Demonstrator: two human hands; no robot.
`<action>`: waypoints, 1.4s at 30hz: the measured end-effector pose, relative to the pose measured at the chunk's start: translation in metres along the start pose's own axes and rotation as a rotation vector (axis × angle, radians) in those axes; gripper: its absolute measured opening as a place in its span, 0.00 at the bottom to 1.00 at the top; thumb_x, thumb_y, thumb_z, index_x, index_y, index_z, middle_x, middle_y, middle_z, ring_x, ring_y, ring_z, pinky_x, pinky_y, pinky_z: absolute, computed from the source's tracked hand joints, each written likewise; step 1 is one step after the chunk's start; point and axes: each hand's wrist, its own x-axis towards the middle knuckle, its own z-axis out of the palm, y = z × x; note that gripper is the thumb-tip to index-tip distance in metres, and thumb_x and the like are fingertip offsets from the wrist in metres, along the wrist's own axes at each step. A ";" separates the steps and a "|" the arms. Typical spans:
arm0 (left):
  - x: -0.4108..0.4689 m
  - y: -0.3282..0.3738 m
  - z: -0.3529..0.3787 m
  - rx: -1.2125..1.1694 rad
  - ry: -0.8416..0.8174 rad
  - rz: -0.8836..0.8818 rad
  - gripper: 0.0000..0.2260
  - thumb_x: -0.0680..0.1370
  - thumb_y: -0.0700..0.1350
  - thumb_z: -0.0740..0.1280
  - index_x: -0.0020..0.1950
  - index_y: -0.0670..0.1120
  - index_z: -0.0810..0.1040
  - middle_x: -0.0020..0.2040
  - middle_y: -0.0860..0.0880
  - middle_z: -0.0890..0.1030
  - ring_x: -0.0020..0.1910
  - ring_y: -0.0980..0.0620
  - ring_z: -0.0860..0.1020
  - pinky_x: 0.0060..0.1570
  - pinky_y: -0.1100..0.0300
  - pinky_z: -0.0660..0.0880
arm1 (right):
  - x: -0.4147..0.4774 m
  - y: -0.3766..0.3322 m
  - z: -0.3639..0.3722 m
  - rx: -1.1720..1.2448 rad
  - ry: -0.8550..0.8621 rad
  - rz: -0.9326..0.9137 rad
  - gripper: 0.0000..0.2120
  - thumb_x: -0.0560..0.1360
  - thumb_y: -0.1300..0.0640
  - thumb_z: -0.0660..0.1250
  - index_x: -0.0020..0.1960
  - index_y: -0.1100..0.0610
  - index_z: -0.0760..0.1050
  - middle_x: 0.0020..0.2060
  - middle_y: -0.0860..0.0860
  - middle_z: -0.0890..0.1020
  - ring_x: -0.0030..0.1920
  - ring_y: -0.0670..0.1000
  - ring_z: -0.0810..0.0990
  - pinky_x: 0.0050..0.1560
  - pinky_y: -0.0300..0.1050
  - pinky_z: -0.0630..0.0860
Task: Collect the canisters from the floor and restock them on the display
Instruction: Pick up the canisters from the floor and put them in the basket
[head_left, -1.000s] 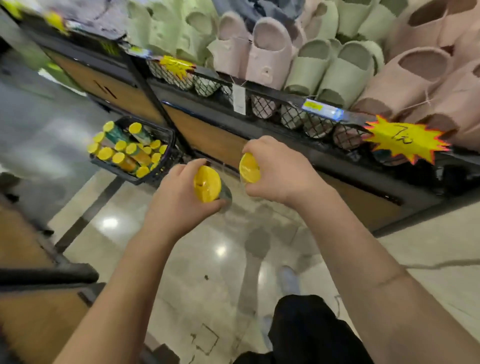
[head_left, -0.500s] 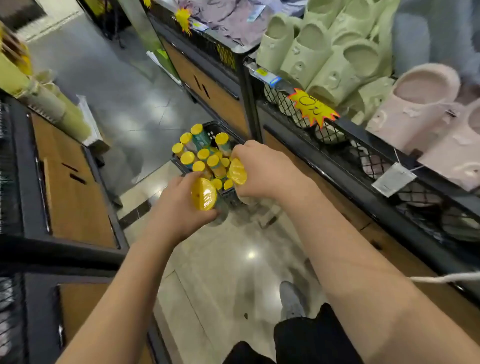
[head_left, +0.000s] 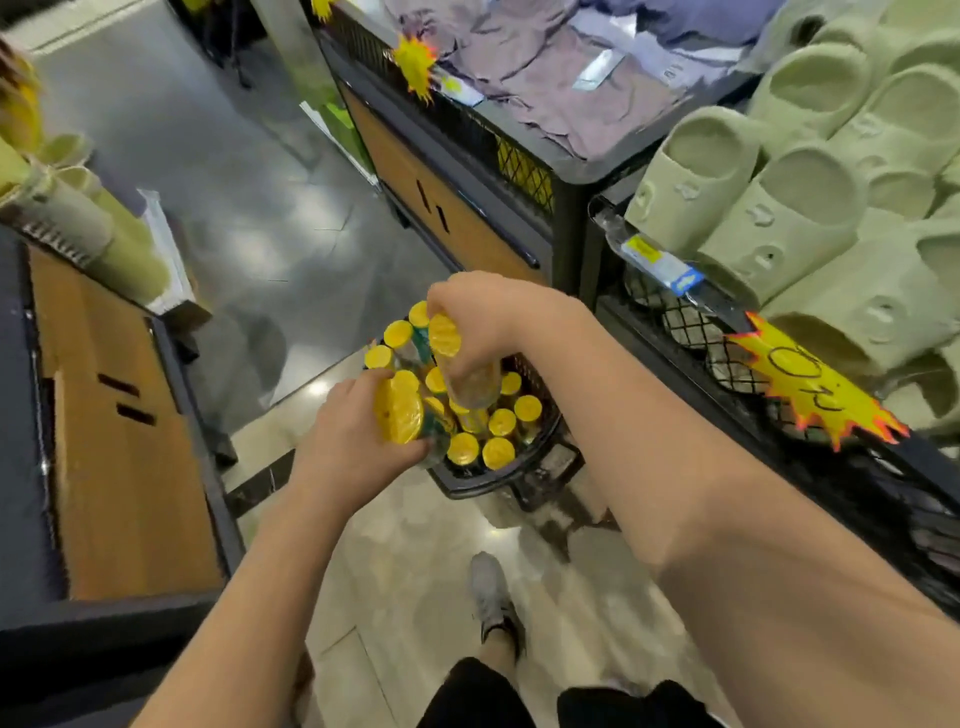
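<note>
Blur and occlusion first: both held canisters are motion-smeared and their labels are unreadable. The left hand (head_left: 348, 441) covers most of the body of the left canister (head_left: 399, 415). The hands hide the far wall of the black basket (head_left: 519, 470); only the near rim and right side show. Both forearms are cut off at the bottom edge. The scrawl on the starburst tag (head_left: 815, 384) at 3 o'clock is not legible.

Hands:
- Left hand: fingers wrapped round the left canister, which is tipped so its yellow lid faces the camera, over the basket's 9 o'clock edge.
- Right hand (head_left: 478, 317): fingers curled over the top of the right canister (head_left: 470, 384), lid end up, clear body pointing down into the basket. Can't tell if its base touches the ones below.

Containers:
- Basket sits on the floor (head_left: 249, 234) at frame centre, packed with upright yellow-lidded canisters (head_left: 501, 421).
- Mesh-fronted display bin at 2–3 o'clock holds green slippers (head_left: 779, 202).
- Bin at 1 o'clock holds folded greyish garments (head_left: 545, 83).
</note>
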 end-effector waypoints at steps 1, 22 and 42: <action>0.018 -0.006 -0.003 0.008 0.004 0.008 0.38 0.65 0.57 0.79 0.72 0.54 0.69 0.64 0.49 0.75 0.66 0.48 0.72 0.57 0.52 0.72 | 0.019 0.002 -0.005 -0.017 -0.021 -0.016 0.35 0.56 0.41 0.80 0.57 0.45 0.68 0.50 0.46 0.71 0.51 0.53 0.76 0.51 0.56 0.80; 0.169 -0.075 0.132 -0.075 -0.132 -0.101 0.39 0.66 0.60 0.79 0.72 0.55 0.65 0.67 0.51 0.72 0.67 0.48 0.71 0.59 0.50 0.74 | 0.132 0.138 0.109 -0.031 -0.031 -0.106 0.28 0.66 0.50 0.79 0.59 0.56 0.70 0.53 0.51 0.71 0.47 0.55 0.76 0.39 0.55 0.78; 0.187 -0.140 0.269 -0.035 -0.168 -0.219 0.40 0.66 0.57 0.79 0.73 0.52 0.64 0.67 0.50 0.66 0.67 0.45 0.72 0.54 0.48 0.78 | 0.170 0.171 0.243 0.032 -0.235 0.049 0.25 0.70 0.55 0.75 0.59 0.52 0.64 0.61 0.51 0.67 0.60 0.55 0.73 0.45 0.47 0.67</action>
